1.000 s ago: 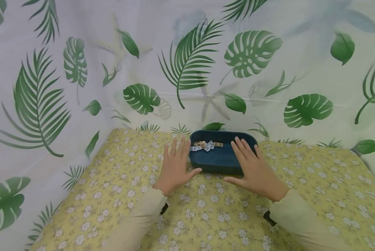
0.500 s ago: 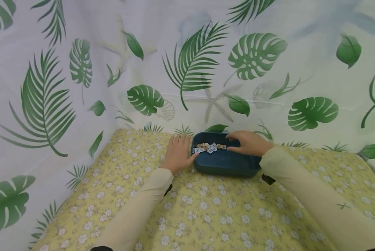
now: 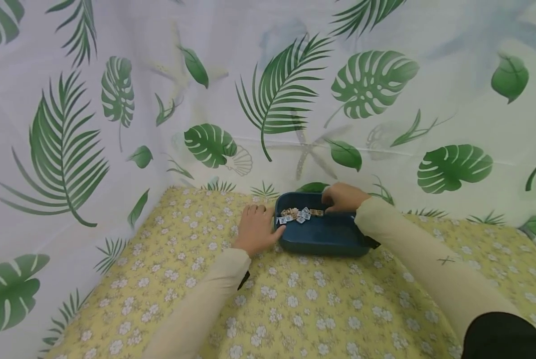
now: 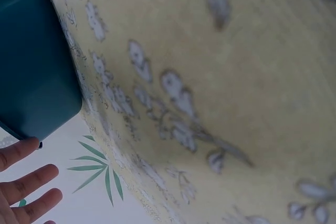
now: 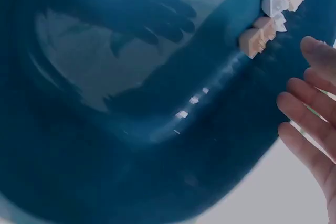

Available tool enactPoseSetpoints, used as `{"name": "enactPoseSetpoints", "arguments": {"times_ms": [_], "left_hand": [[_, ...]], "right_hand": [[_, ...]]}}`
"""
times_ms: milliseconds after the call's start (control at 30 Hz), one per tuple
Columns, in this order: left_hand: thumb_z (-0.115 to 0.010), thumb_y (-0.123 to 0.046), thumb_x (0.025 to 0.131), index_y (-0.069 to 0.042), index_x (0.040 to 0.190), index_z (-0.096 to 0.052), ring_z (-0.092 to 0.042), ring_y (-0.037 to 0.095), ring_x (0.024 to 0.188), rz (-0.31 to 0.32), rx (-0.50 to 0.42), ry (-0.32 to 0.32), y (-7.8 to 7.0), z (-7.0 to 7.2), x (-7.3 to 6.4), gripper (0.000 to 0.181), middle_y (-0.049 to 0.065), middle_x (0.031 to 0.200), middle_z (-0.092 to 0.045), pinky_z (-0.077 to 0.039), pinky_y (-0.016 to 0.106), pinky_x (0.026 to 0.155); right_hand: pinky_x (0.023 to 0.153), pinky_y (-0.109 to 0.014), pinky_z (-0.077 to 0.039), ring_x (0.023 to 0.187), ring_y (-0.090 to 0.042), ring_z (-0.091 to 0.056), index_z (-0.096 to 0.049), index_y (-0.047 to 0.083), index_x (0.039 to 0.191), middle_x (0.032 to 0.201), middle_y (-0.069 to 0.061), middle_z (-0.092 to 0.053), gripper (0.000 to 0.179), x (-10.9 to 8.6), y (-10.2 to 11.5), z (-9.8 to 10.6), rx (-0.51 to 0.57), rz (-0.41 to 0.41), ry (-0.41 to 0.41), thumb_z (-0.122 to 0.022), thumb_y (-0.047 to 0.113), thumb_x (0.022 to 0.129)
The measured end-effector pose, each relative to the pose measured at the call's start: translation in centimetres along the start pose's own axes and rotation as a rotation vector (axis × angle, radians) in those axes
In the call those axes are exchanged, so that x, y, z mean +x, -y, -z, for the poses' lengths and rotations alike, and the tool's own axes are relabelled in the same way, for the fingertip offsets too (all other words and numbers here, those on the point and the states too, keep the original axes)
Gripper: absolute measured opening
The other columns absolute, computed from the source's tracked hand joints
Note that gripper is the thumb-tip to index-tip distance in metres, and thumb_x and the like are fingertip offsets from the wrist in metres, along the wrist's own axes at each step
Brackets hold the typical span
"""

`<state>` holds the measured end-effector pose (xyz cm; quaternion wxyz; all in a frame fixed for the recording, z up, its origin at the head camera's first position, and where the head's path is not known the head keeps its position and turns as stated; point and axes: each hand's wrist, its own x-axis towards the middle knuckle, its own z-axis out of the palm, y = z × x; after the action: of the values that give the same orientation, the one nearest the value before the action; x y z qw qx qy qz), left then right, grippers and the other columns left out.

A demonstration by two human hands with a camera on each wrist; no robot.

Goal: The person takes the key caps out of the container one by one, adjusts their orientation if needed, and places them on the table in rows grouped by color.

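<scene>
A dark blue tub [image 3: 323, 248] stands against the back wall. Near its far left inside lie several small white block-like pieces [image 3: 303, 215] and tan pieces [image 3: 316, 213], some with printed marks. My left hand [image 3: 255, 232] is at the tub's left end, thumb toward the front rim. In the left wrist view its fingers [image 4: 31, 182] are spread, one fingertip right at the tub's rim. My right hand [image 3: 346, 197] reaches over the far right part of the tub. In the right wrist view its loosely bent fingers [image 5: 310, 108] hold nothing, beside the nearest tan piece [image 5: 252, 43].
A yellow flowered cloth [image 3: 312, 309] covers the table. White sheeting with green leaf prints [image 3: 232, 99] hangs behind and along the left side. A black round shape [image 3: 505, 336] covers part of the right sleeve at the lower right.
My right hand has moved from the tub's right front to its far side, then slightly left toward the tan pieces, fingers bending. The left hand's fingers have tipped downward at the tub's left end.
</scene>
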<state>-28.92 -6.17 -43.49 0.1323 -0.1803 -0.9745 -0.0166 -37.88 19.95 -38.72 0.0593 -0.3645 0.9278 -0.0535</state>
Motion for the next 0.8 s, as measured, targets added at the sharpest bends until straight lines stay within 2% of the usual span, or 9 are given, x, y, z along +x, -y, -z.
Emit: {"name": "enactPoseSetpoints", "arguments": {"times_ms": [133,300,467,633,733,800], "left_hand": [[-0.046,-0.052,0.092,-0.01,0.131,-0.052,-0.054,0.03,0.114,0.0,-0.018,0.019,-0.2,-0.2,-0.1,0.058,0.012,0.118,-0.06,-0.036,0.047,0.105],[-0.05,-0.046,0.091,-0.01,0.128,-0.053,-0.054,0.03,0.111,0.002,-0.037,0.008,-0.2,-0.4,-0.2,0.052,0.011,0.116,-0.06,-0.037,0.046,0.103],[-0.052,-0.046,0.09,-0.011,0.127,-0.054,-0.054,0.029,0.11,-0.003,-0.038,0.005,0.0,-0.1,-0.2,0.05,0.01,0.115,-0.06,-0.037,0.045,0.103],[-0.052,-0.045,0.09,-0.013,0.126,-0.054,-0.053,0.03,0.112,-0.011,-0.058,0.021,0.0,0.0,-0.1,0.049,0.009,0.116,-0.059,-0.035,0.046,0.104],[-0.052,-0.045,0.09,-0.013,0.127,-0.054,-0.052,0.03,0.113,-0.006,-0.063,0.025,0.0,-0.2,0.0,0.05,0.009,0.116,-0.059,-0.034,0.047,0.106],[-0.051,-0.045,0.09,-0.013,0.127,-0.054,-0.052,0.03,0.113,-0.002,-0.062,0.014,-0.1,-0.5,0.1,0.049,0.01,0.116,-0.059,-0.034,0.048,0.106]], "right_hand": [[0.075,-0.038,-0.054,0.081,-0.02,-0.066,-0.07,0.0,0.099,0.091,-0.011,-0.07,0.025,0.5,0.0,1.1,-0.024,0.032,0.015,-0.073,0.014,0.079],[0.073,-0.037,-0.054,0.077,-0.018,-0.066,-0.071,0.002,0.095,0.087,-0.009,-0.071,0.021,1.1,-0.2,1.6,-0.033,0.056,-0.027,-0.074,0.014,0.078],[0.067,-0.033,-0.054,0.072,-0.016,-0.065,-0.072,0.001,0.09,0.081,-0.008,-0.07,0.017,1.5,-0.3,0.5,-0.007,0.087,0.0,-0.074,0.011,0.077],[0.063,-0.03,-0.052,0.067,-0.012,-0.062,-0.072,0.005,0.086,0.077,-0.004,-0.069,0.015,1.8,-0.2,-1.2,-0.035,0.044,0.043,-0.076,0.015,0.076],[0.054,-0.026,-0.046,0.057,-0.009,-0.055,-0.071,0.008,0.075,0.065,0.0,-0.064,0.009,2.1,0.0,-2.0,-0.062,0.032,0.057,-0.076,0.016,0.076],[0.049,-0.024,-0.038,0.05,-0.007,-0.045,-0.067,0.009,0.064,0.056,0.004,-0.055,0.015,2.2,0.1,-2.4,-0.078,0.037,0.061,-0.074,0.012,0.076]]}}
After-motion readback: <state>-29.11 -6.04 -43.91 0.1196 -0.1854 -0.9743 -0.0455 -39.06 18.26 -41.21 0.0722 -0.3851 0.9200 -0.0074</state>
